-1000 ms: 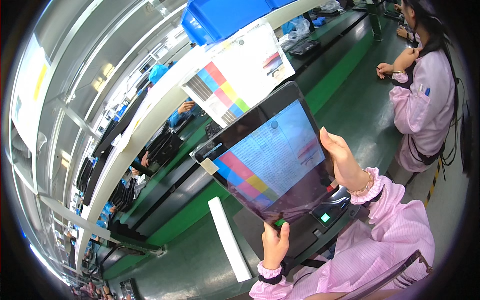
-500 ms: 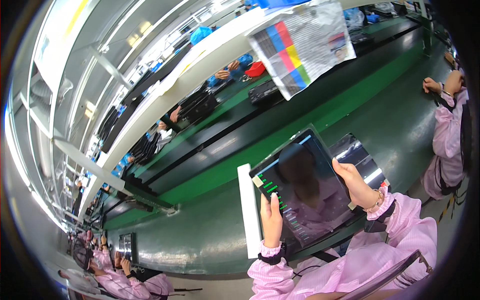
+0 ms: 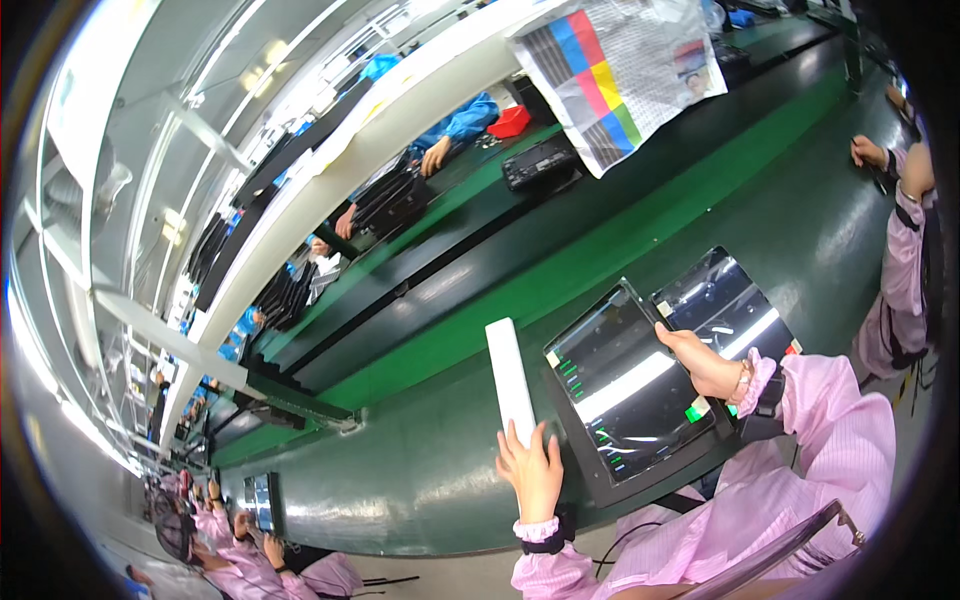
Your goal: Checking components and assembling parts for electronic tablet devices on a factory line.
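Observation:
A glossy dark display panel [image 3: 625,345] with small green marks down its left side lies on or in a black flat frame [image 3: 592,440]. My right hand [image 3: 708,368] grips the panel's right edge, thumb on top; the fingers below are hidden. My left hand [image 3: 534,470] is open with fingers spread, off the panel. Its fingertips are at the near end of a long white bar [image 3: 508,370], though whether they touch it I cannot tell. A second dark panel [image 3: 735,300] with pale tabs lies just beyond my right hand.
The green workbench [image 3: 400,470] runs left and right. A printed sheet with colour blocks [image 3: 620,90] hangs from the white rail [image 3: 390,130]. Beyond are a black device [image 3: 540,165] and a red tray [image 3: 510,122]. Co-workers sit at left [image 3: 215,545] and right [image 3: 905,240].
The panel has gone from tilted up in both hands to lying lower and flatter. My left hand has let go and moved to the white bar's near end.

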The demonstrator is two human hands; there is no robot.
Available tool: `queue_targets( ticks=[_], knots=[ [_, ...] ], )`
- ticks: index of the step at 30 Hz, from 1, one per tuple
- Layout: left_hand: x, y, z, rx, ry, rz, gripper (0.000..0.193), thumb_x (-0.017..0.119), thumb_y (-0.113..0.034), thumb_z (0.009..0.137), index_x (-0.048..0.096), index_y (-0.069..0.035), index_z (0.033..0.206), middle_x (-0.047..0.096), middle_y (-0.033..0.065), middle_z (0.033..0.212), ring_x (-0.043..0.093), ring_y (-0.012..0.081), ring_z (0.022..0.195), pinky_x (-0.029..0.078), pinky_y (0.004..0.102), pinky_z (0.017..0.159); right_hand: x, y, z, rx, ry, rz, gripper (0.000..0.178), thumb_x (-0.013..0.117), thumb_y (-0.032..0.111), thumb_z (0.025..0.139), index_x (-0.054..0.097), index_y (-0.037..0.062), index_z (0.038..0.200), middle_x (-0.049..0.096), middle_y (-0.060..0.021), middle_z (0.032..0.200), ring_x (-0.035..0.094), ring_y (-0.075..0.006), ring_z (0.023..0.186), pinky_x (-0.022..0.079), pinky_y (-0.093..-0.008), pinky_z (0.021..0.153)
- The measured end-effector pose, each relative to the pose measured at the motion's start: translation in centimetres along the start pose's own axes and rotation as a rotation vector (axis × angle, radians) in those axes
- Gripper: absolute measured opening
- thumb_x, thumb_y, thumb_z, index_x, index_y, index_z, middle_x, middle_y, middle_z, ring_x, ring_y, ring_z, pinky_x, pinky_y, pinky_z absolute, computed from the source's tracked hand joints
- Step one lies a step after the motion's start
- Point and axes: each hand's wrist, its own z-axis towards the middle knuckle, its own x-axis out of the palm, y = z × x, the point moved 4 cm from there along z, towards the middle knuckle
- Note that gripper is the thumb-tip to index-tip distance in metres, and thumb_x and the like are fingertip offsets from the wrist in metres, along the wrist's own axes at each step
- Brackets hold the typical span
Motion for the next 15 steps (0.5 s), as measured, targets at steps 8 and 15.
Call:
queue_targets(
  ticks=[8, 15],
  knots=[
    [-0.3, 4.5, -3.2, -0.089, 0.017, -0.315, 0.043, 0.059, -0.008, 0.081, 0.058, -0.02, 0.123, 0.023, 0.0242, 0.146, 0.04, 0.043, 0.115, 0.037, 0.0521, 0.094, 1.3, 3.0, -7.2, -0.877, 0.064, -0.875, 0.076, 0.056, 0.026, 0.09, 0.011, -0.0097, 0.14, 0.026, -0.0293, 0.14, 0.028, -0.0401, 0.131, 0.025, -0.0418, 0.109],
    [-5.0, -3.0, -1.8, 0.064, -0.122, -0.346, 0.04, 0.061, -0.014, 0.082, 0.059, -0.02, 0.122, 0.029, 0.025, 0.141, 0.041, 0.0431, 0.111, 0.037, 0.0468, 0.095, 0.4, -2.3, -13.7, -1.017, 0.209, -1.535, 0.085, 0.071, 0.045, 0.071, 0.037, -0.0009, 0.133, 0.032, -0.0232, 0.14, 0.029, -0.0353, 0.132, 0.017, -0.0591, 0.107]
  ],
)
